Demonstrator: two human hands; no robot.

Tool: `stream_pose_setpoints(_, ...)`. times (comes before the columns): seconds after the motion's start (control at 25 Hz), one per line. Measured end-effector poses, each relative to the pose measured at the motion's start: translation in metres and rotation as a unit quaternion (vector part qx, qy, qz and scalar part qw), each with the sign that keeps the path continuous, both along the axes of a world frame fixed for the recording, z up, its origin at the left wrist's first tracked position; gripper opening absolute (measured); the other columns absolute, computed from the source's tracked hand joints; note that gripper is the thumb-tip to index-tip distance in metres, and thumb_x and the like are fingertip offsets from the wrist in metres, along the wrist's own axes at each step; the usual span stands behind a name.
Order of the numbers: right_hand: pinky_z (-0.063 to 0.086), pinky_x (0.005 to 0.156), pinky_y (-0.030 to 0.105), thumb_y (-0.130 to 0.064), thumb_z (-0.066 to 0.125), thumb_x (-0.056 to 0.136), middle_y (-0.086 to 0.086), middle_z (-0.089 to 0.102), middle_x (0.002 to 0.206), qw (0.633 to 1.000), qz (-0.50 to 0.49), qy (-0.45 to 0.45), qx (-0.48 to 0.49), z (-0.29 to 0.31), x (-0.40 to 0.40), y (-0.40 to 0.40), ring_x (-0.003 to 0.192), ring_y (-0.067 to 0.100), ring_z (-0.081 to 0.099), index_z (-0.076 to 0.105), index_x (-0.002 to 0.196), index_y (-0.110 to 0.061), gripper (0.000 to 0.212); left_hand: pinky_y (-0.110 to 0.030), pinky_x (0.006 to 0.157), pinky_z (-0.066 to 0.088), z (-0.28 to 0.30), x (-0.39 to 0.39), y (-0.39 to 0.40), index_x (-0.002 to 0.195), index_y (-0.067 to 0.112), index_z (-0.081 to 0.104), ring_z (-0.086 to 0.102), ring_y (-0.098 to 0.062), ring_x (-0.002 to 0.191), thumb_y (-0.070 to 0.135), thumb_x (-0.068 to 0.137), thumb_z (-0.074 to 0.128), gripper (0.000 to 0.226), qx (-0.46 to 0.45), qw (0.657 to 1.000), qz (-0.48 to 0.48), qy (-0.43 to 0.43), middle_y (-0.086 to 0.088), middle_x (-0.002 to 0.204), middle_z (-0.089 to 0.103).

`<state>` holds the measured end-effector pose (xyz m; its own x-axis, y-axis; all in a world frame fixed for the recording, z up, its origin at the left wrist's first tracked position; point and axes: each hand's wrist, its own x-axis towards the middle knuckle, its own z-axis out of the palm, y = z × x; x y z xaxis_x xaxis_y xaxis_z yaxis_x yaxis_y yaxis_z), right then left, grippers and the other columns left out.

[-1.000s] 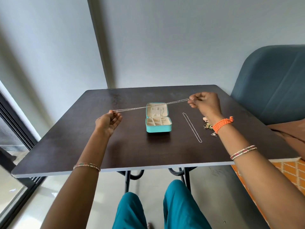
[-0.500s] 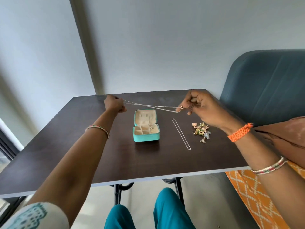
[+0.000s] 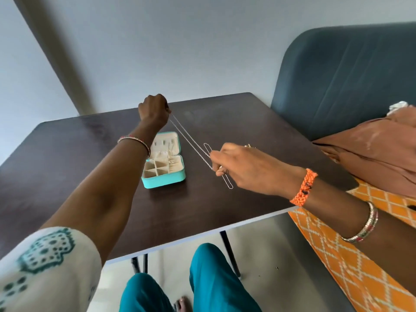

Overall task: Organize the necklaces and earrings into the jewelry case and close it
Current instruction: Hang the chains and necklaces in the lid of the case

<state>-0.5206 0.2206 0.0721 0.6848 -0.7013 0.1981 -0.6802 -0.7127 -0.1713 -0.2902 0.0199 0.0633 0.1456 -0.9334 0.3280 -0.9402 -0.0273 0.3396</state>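
Observation:
A thin silver necklace [image 3: 190, 140] is stretched taut in the air between both hands. My left hand [image 3: 154, 109] pinches its far end above and behind the case. My right hand [image 3: 243, 167] pinches the near end, right of the case. The turquoise jewelry case [image 3: 164, 179] lies open on the dark table [image 3: 67, 167], lid back, cream compartments showing, with small pieces inside. A second silver necklace [image 3: 227, 183] lies straight on the table, partly under my right hand. One earring [image 3: 247, 145] peeks out behind my right hand; the others are hidden.
A blue-grey chair back [image 3: 337, 82] stands right of the table, with brown cloth [image 3: 371, 149] on an orange patterned cover [image 3: 337, 255]. The table's near edge [image 3: 202, 235] runs over my teal-trousered knees [image 3: 213, 278]. A grey wall is behind.
My left hand has moved further back and right, behind the case. My right hand has come down and nearer, over the lying necklace. The stretched necklace now runs diagonally. The view has swung left.

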Motion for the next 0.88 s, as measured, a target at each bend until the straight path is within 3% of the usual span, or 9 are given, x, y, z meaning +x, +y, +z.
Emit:
stream_pose_setpoints(0.2,0.036,0.060,0.028,-0.011,0.051,0.093,0.005,0.059,0.081,0.999,-0.027,-0.018,-0.017,-0.028,0.014,0.008,0.074,0.015,0.044,0.050,0.095,-0.012,0.003,-0.038,0.087,0.041,-0.033,-0.020,-0.025,0.101,0.016,0.071,0.058,-0.037,0.108,0.023,0.086,0.067,0.017,0.030,0.993,-0.039,-0.103,-0.018,0.108,0.067)
stream_pose_setpoints(0.32,0.032,0.052,0.027,0.000,0.060,0.085,0.005,0.060,0.075,0.997,-0.069,-0.025,-0.008,-0.052,0.019,0.011,0.075,0.022,0.053,0.054,0.090,-0.011,0.013,-0.038,0.088,0.041,-0.037,-0.029,-0.035,0.103,0.016,0.071,0.060,-0.037,0.106,0.026,0.083,0.071,0.022,0.062,0.984,-0.051,-0.156,-0.017,0.110,0.066)
stream_pose_setpoints(0.48,0.043,0.060,0.032,0.012,0.050,0.082,0.009,0.065,0.100,0.994,-0.112,0.013,-0.001,-0.071,0.025,0.013,0.098,0.024,0.057,0.057,0.112,-0.006,0.036,-0.040,0.087,0.045,-0.047,-0.036,-0.044,0.110,0.010,0.067,0.059,-0.040,0.109,0.021,0.081,0.073,0.032,0.089,0.973,-0.053,-0.205,-0.018,0.116,0.064)
stream_pose_setpoints(0.64,0.052,0.076,0.035,0.010,0.042,0.087,0.012,0.055,0.127,0.982,-0.120,0.147,-0.010,-0.082,0.037,0.013,0.114,0.026,0.052,0.050,0.123,-0.003,0.039,-0.040,0.089,0.045,-0.052,-0.038,-0.051,0.113,0.010,0.066,0.057,-0.040,0.112,0.021,0.080,0.074,0.037,0.106,0.978,-0.039,-0.174,-0.019,0.120,0.062)
stream_pose_setpoints(0.72,0.054,0.066,0.033,0.011,0.048,0.080,0.014,0.063,0.115,0.975,-0.116,0.184,-0.046,-0.088,0.043,0.013,0.101,0.024,0.060,0.059,0.113,-0.003,0.037,-0.039,0.089,0.045,-0.051,-0.038,-0.056,0.112,0.011,0.067,0.057,-0.038,0.113,0.025,0.077,0.076,0.038,0.126,0.984,-0.031,-0.124,-0.018,0.121,0.062)
stream_pose_setpoints(0.8,0.049,0.042,0.027,0.002,0.067,0.060,0.009,0.071,0.082,0.964,-0.122,0.227,-0.071,-0.095,0.049,0.014,0.071,0.017,0.064,0.074,0.085,-0.009,0.029,-0.038,0.087,0.045,-0.050,-0.037,-0.060,0.108,0.013,0.069,0.058,-0.036,0.113,0.028,0.076,0.078,0.037,0.139,0.987,-0.028,-0.081,-0.016,0.120,0.062)
stream_pose_setpoints(0.88,0.044,0.033,0.024,-0.001,0.079,0.041,0.013,0.071,0.067,0.949,-0.149,0.268,-0.067,-0.100,0.059,0.020,0.056,0.018,0.064,0.077,0.071,-0.008,0.030,-0.036,0.085,0.044,-0.051,-0.036,-0.062,0.105,0.015,0.070,0.058,-0.035,0.112,0.029,0.075,0.078,0.033,0.145,0.987,-0.034,-0.060,-0.015,0.119,0.063)
